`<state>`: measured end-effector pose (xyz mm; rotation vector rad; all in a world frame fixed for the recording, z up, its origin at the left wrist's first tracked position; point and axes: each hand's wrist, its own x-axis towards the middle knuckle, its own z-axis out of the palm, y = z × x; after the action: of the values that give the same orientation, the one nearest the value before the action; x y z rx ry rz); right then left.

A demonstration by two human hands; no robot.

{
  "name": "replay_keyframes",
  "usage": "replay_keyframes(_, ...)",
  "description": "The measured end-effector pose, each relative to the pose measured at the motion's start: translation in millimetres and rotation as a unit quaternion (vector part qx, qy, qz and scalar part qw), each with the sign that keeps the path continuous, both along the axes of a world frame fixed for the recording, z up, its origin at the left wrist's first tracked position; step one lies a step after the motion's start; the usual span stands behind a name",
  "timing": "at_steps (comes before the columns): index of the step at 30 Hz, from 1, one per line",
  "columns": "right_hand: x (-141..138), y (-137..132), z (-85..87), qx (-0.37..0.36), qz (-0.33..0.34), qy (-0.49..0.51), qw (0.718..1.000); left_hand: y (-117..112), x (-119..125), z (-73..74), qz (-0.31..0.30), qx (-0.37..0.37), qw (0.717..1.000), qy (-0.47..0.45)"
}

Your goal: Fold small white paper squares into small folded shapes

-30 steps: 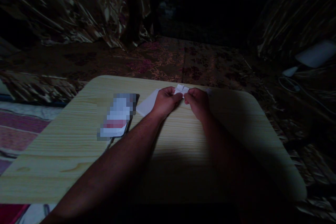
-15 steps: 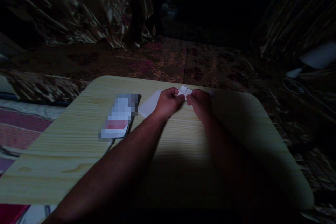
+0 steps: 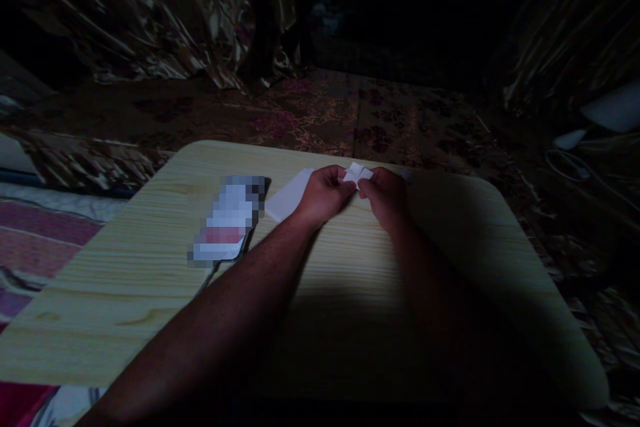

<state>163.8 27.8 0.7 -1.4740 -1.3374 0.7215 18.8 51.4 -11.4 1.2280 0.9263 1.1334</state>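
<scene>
A small piece of folded white paper (image 3: 358,171) is held between my two hands near the far edge of the wooden table (image 3: 160,213). My left hand (image 3: 327,195) pinches its left side, thumb on the near face. From the other side, my right hand (image 3: 387,193) grips the right part, its thumb close to the left one. The fingers behind the paper are mostly hidden. A stack or sheet of white paper (image 3: 290,197) lies flat just left of my left hand, partly covered by it.
Left of the paper lies a phone with a blurred-out lit screen (image 3: 227,220), a cable running from its near end. Patterned cloth (image 3: 320,107) spreads beyond the table, below a shiny curtain (image 3: 215,20). At the right are a white lamp-like object (image 3: 613,108) and a cable (image 3: 570,163).
The view has shifted slightly, so hands and paper appear a little further right. Both hands keep hold of the folded paper, whose shape looks much the same.
</scene>
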Motion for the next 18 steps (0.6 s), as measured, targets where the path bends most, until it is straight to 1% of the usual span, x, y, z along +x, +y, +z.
replay_keyframes(3, -0.7, -1.5, 2.3, -0.005, -0.002, 0.005, 1.000, 0.6, 0.1, -1.2, 0.006, 0.008, 1.000, -0.006)
replay_keyframes(9, -0.6, -2.2, 4.1, -0.021, 0.010, -0.002, 1.000, 1.3, 0.4, -1.5, -0.001, 0.028, 0.999, -0.034)
replay_keyframes(15, -0.3, -2.2, 4.5, -0.017, 0.009, -0.011, 1.000, 0.8, 0.4, -2.4, -0.003, 0.051, 0.999, -0.016)
replay_keyframes(18, -0.1, -1.6, 2.4, -0.008, 0.010, -0.001, 1.000, 2.2, 0.2, -4.6, -0.002, 0.056, 0.998, -0.020)
